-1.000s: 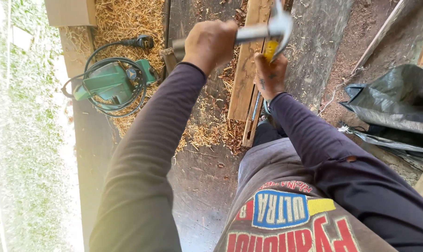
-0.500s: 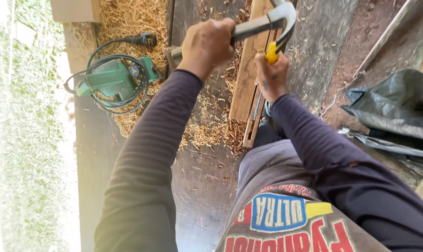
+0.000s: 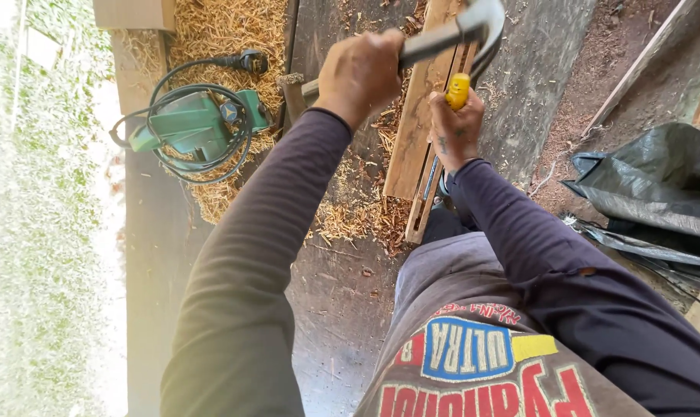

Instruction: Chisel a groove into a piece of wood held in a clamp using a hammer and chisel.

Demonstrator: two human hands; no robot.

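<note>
Since half a second ago the hammer (image 3: 450,31) has swung a little further up, its metal head now cut by the top edge of the view above the yellow-handled chisel (image 3: 457,90). At the left, a green power tool (image 3: 188,123) with its coiled cord lies on wood shavings (image 3: 219,31), well apart from the work, with bare dark floor (image 3: 342,301) open between it and the plank (image 3: 415,131). The left hand (image 3: 361,73) is clenched round the hammer's shaft and the right hand (image 3: 456,127) is wrapped round the chisel set upright over the plank's right edge, while a black plastic sheet (image 3: 651,181) crowds the far right.
</note>
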